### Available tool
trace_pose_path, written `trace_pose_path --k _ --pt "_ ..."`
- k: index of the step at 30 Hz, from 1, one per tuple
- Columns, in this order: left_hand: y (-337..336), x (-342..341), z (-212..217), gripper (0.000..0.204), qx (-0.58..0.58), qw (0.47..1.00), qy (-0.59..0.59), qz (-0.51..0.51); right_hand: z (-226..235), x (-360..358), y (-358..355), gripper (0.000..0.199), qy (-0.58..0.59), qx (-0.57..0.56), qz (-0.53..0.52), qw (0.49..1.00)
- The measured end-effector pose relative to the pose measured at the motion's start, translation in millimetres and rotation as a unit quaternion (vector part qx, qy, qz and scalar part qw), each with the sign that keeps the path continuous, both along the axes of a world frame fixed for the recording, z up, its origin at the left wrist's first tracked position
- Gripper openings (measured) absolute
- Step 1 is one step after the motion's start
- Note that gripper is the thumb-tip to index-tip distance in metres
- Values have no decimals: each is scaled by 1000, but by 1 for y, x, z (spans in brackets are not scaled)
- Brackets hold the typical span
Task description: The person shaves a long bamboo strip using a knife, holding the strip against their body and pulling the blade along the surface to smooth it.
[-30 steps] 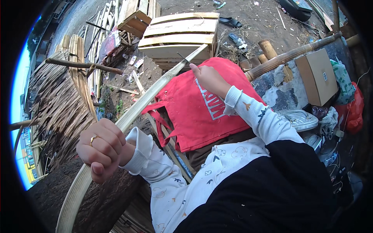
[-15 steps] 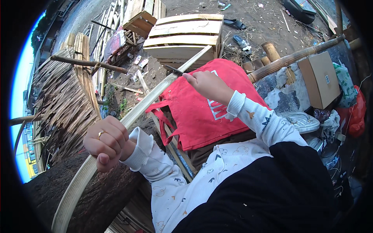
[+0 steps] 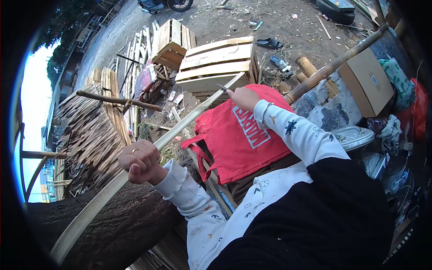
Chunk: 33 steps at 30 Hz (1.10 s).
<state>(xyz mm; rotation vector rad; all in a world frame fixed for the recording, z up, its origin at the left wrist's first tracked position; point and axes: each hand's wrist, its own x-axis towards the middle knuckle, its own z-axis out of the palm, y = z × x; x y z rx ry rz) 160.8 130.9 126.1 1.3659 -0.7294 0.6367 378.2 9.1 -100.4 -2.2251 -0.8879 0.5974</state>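
Observation:
A long pale bamboo strip [image 3: 182, 123] runs slantwise from the lower left up toward a wooden crate. My left hand [image 3: 140, 162], with a ring on one finger, is wrapped round the strip near its middle. Close to the strip's far end, my right hand [image 3: 243, 98] grips a knife [image 3: 222, 87]; its handle is hidden in my fingers. The dark blade lies across the strip. Beneath my right forearm a red cloth bag [image 3: 238, 135] with white print is spread over my lap.
A slatted wooden crate [image 3: 217, 60] stands ahead, a smaller crate [image 3: 173, 42] behind it. A thick dark log [image 3: 130, 225] lies at the lower left, below dried thatch [image 3: 92, 130]. On the right are a bamboo pole [image 3: 337, 65], a cardboard box [image 3: 366, 83] and plastic bags.
The view has shifted, so the surroundings sit differently in it. My right hand and the knife are nearer the strip's far end. My left hand keeps its grip.

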Motion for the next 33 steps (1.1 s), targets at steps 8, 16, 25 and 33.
trace_pose_path --k 8,16,25,33 --pt "5 -6 5 38 11 1000 4 -21 102 -49 -22 61 62 21 104 992" --pt "8 -6 5 36 27 999 17 -24 66 -19 -1 58 39 -14 135 990" --pt "4 0 6 37 39 999 8 -17 60 8 7 53 -97 -44 164 981" --pt "-1 -6 5 37 12 1000 3 13 60 -21 1 54 -44 17 179 983"
